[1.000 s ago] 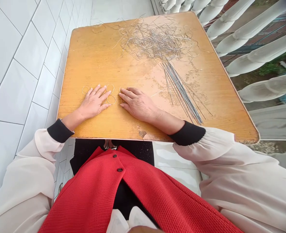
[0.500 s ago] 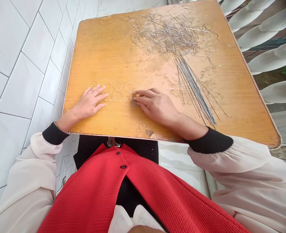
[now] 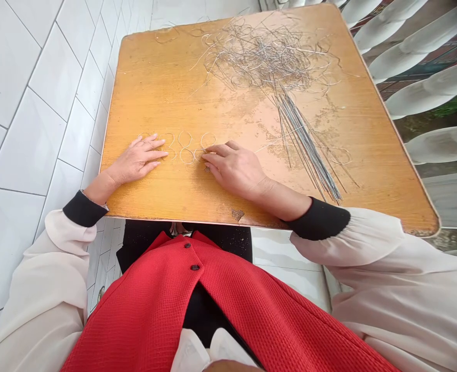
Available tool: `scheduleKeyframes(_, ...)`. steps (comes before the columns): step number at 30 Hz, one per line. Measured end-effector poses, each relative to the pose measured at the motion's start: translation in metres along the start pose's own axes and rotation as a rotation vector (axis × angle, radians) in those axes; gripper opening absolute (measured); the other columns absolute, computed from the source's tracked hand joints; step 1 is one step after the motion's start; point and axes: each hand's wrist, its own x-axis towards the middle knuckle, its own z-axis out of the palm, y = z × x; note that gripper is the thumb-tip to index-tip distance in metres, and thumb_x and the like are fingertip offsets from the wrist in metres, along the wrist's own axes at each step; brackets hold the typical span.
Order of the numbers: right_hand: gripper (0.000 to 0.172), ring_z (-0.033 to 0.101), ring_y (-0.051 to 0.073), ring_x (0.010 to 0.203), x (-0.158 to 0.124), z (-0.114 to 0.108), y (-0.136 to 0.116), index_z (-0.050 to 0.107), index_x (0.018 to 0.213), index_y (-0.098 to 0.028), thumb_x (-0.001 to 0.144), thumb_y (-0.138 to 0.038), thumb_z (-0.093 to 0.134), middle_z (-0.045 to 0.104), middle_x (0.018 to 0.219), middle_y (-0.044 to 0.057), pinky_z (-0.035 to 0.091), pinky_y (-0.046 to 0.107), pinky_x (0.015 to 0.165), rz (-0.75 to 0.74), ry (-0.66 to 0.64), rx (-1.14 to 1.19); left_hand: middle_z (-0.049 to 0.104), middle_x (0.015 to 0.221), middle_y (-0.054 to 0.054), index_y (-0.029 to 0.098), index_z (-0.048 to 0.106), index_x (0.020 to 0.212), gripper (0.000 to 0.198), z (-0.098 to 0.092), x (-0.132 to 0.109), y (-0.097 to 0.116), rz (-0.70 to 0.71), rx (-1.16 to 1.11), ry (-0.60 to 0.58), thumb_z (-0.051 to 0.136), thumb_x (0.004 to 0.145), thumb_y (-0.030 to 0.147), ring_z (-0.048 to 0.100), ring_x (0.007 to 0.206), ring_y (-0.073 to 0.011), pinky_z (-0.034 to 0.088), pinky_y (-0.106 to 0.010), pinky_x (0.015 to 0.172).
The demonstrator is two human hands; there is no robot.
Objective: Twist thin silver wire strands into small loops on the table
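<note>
Touching wire-ring row [image 3: 186,147] crosswise with right fingers [image 3: 216,150]

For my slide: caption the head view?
Left hand and right hand touch wire loops on a wooden table near tangled wire.

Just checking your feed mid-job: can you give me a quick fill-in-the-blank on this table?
The left hand lies on the wooden table, palm ____.
Small wire loops lie between the two ____.
The tangled wire heap lies near the table's ____ edge.
The sleeve cuffs are ____.

Missing words: down; hands; far; black.
</note>
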Motion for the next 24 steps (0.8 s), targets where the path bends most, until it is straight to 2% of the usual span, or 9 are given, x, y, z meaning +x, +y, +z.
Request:
scheduleKeyframes(6,0.035,0.064,0.03,0.092,-0.006,0.001,0.003,0.08,0.108,-0.018,0.104,-0.021,0.045,0.077,0.113,0.017,0.054,0.046,0.084,0.013,0.033,0.031,0.05,0.17,-0.01,0.027,0.073,0.138,0.041,-0.004,-0.003,0.002,0.024,-0.016,0.03,0.058,0.102,0.042,0.038,0.164,-0.035,0.027,-0.065,0.132)
scheduleKeyframes(10,0.036,0.065,0.03,0.1,-0.007,0.003,0.002,0.077,0.121,-0.017,0.105,-0.02,0.045,0.076,0.121,0.016,0.056,0.047,0.09,-0.042,0.072,0.078,0.051,0.169,-0.008,0.029,0.072,0.138,0.042,-0.004,-0.005,0.015,0.064,0.0,0.04,0.059,0.102,0.047,0.037,0.164,-0.0351,0.024,-0.066,0.133)
scheduleKeyframes(14,0.038,0.067,0.03,0.104,-0.006,0.002,0.004,0.077,0.119,-0.014,0.107,-0.019,0.042,0.076,0.125,0.018,0.057,0.047,0.095,-0.124,0.014,0.123,0.056,0.166,-0.009,0.029,0.076,0.131,0.038,-0.001,-0.004,0.022,0.079,0.004,0.009,0.06,0.102,0.046,0.04,0.162,-0.0359,0.023,-0.068,0.134)
scheduleKeyframes(20,0.04,0.067,0.03,0.107,-0.008,-0.011,0.012,0.079,0.111,-0.02,0.106,-0.021,0.04,0.076,0.128,0.016,0.057,0.049,0.097,-0.046,-0.046,0.171,0.059,0.162,-0.011,0.026,0.078,0.129,0.035,-0.004,-0.006,0.022,0.058,0.004,0.013,0.062,0.101,0.041,0.042,0.161,-0.0364,0.024,-0.068,0.133)
scheduleKeyframes(24,0.042,0.069,0.03,0.11,-0.01,-0.019,0.019,0.08,0.114,-0.024,0.104,-0.02,0.04,0.077,0.129,0.012,0.058,0.05,0.1,-0.021,-0.064,0.172,0.058,0.163,-0.009,0.029,0.075,0.131,0.035,-0.008,-0.002,0.034,0.075,0.009,0.028,0.06,0.102,0.042,0.045,0.16,-0.0326,0.027,-0.064,0.133)
